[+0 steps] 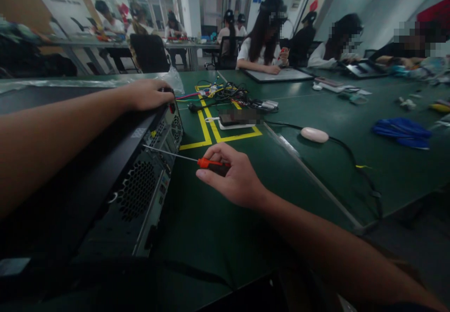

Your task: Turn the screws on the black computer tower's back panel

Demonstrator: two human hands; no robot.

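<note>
A black computer case (87,162) lies on its side at the left, its metal rear panel with round vent holes turned to the right. Across its top stretches my left arm, and my left hand (151,94) rests on the far corner with the fingers lying over the edge. My right hand (239,176) is wrapped round the orange and black handle of a screwdriver (207,163). The long thin shaft points left, and its tip is at the upper edge of the rear panel. Whether the tip sits in a screw is too small to tell.
Beyond the case lies a tangle of cables (232,94). A phone (239,117) rests on a white item inside yellow tape marks. To the right are a pale oval cable piece (314,134) and a blue cloth-like bundle (402,133). Several people work at the tables behind.
</note>
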